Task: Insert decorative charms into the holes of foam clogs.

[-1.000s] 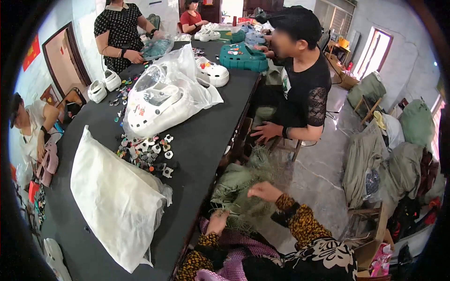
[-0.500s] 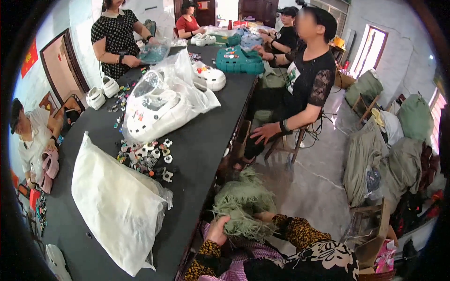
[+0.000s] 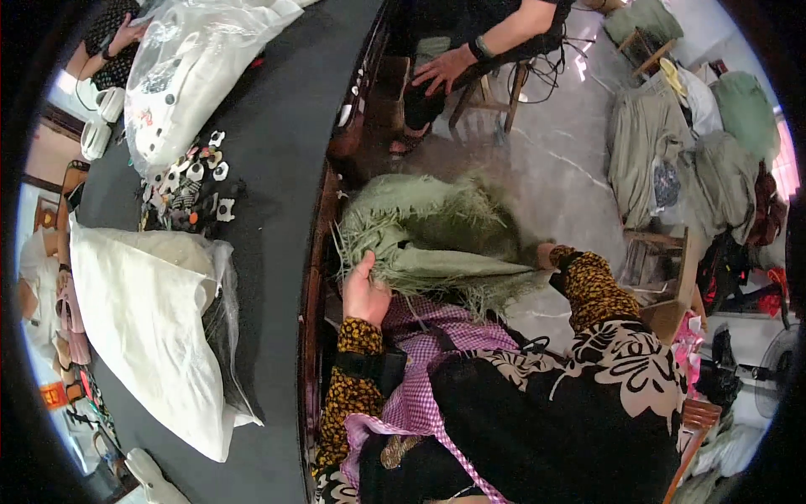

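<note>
A green woven sack [image 3: 453, 265] with frayed edges hangs beside the table, its mouth spread and a dark hollow showing inside. My left hand [image 3: 367, 290] is closed on its near left edge, thumb on top. At the sack's right corner, my right hand [image 3: 547, 254] grips the rim, pulling the near edge taut; its fingers are partly hidden. On the table to the left lies a large white plastic bag [image 3: 151, 311]. Beyond that sits a pile of small black and white charms [image 3: 189, 189], near a clear bag of white clogs [image 3: 180, 92].
The dark table [image 3: 273, 252] runs along my left. Ahead, a seated person's hand [image 3: 445, 71] rests on a knee. Stuffed green sacks [image 3: 646, 151] and a wooden stool [image 3: 659, 252] stand on the right. A fan [image 3: 777, 370] is at the far right.
My view has tilted down toward the sack. My hands have moved apart, the right one outward, and the bunched sack is now spread with its mouth showing.
</note>
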A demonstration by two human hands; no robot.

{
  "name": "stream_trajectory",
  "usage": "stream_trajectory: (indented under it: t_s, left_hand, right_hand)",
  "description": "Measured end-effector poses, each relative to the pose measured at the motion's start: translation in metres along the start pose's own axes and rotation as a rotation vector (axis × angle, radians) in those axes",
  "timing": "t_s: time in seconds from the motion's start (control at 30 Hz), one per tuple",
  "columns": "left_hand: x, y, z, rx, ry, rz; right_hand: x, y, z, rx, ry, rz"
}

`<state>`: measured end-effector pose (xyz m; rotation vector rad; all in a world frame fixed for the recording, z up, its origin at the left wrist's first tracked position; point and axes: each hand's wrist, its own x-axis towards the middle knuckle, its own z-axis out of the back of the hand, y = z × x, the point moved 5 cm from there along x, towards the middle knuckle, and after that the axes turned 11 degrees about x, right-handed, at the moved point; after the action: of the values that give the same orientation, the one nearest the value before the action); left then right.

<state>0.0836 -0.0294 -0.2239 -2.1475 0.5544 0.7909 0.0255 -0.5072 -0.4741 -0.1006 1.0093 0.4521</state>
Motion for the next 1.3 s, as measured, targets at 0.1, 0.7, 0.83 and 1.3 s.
stream_trajectory:
  t_s: [0.1, 0.7, 0.83, 1.3]
  left_hand:
    - [-0.003, -0.002, -0.012, -0.023, 0.159, -0.010]
    - [-0.093, -0.008, -0.104, 0.369, 0.608, -0.002]
    - [-0.130, -0.016, -0.150, 0.404, 0.937, 0.104]
    - [-0.186, -0.064, -0.144, 0.198, 0.765, 0.008]
  right_hand:
    - [-0.033, 0.019, 0.067, 0.065, -0.330, 0.107]
    - [-0.024, 0.187, 0.247, 0.702, -0.388, 0.265]
    - [-0.031, 0.185, 0.228, 0.663, -0.336, 0.235]
    - [0.031, 0.263, 0.280, 0.257, -0.304, 0.577]
